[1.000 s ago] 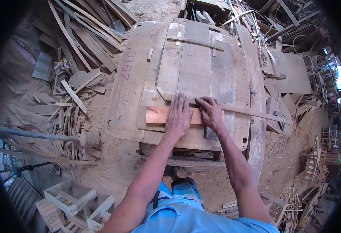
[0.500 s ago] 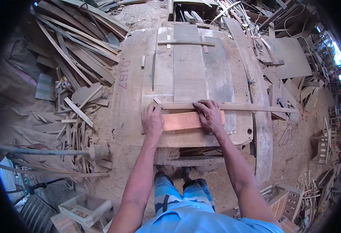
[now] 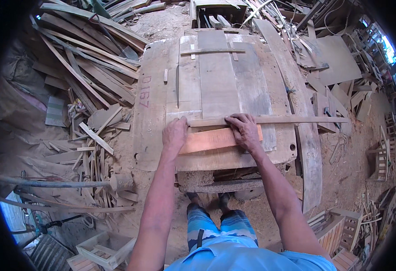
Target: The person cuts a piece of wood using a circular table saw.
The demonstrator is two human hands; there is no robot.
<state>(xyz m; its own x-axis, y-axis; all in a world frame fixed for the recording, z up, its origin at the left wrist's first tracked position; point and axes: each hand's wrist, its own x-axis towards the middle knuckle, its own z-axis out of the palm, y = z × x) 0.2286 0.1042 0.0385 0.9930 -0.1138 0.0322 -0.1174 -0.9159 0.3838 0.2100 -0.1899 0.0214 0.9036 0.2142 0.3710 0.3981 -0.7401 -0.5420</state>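
Observation:
A long narrow wooden strip (image 3: 297, 119) lies across the worktable (image 3: 150, 135), its right end reaching past the table's edge. Just nearer to me is a short orange-toned board (image 3: 207, 141), slightly slanted, its right end higher. My left hand (image 3: 174, 134) closes around the board's left end, fingertips beside the strip's left end. My right hand (image 3: 244, 132) has its fingers bent over the strip, while its palm covers part of the board near the right end. What lies beneath both palms is hidden.
A thin crosspiece (image 3: 213, 51) rests on flat planks at the table's far side. Stacked boards (image 3: 89, 49) fill the far left. A long plank (image 3: 308, 158) runs along the table's right side. Wooden crates (image 3: 105, 250) stand near left, slatted ones (image 3: 338, 230) near right.
The orange board is slanted a little more, and more of its left end shows. My left hand has shifted slightly left and away from me. The whole view has turned slightly.

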